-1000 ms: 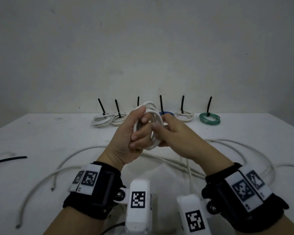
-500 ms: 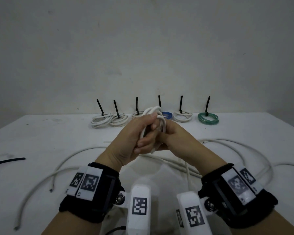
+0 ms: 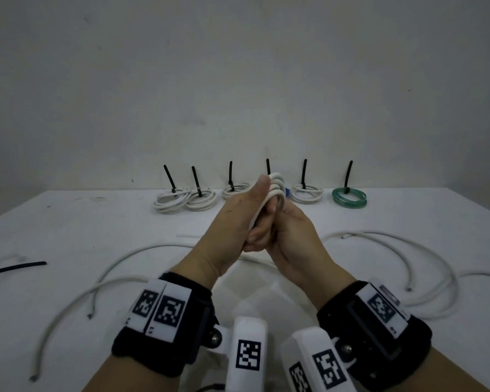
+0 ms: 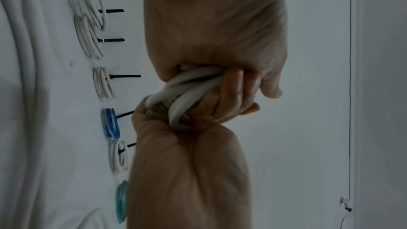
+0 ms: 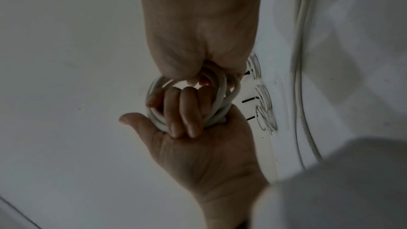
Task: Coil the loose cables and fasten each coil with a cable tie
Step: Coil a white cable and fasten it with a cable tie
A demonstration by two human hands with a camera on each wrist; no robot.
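Note:
A white cable coil (image 3: 276, 188) of several loops is held up above the table's middle. My left hand (image 3: 245, 222) grips it: the thumb lies along its near side and the fingers (image 5: 185, 111) curl through the ring. From the other side my right hand (image 3: 290, 230) clasps the same coil (image 4: 189, 90), with its fingers wrapped round the bundle (image 5: 222, 93). No cable tie shows on this coil. Both hands press together around it.
Tied coils stand in a row by the wall, each with an upright black tie: white ones (image 3: 171, 199) (image 3: 306, 192), a blue one (image 3: 287, 190) half hidden, a green one (image 3: 349, 197). Loose white cables (image 3: 119, 281) (image 3: 425, 250) and a black cable (image 3: 14, 267) lie around the hands.
The hands have closed tighter on the coil and turned it more edge-on. My left thumb has come up over the loops, and the hanging tail no longer shows.

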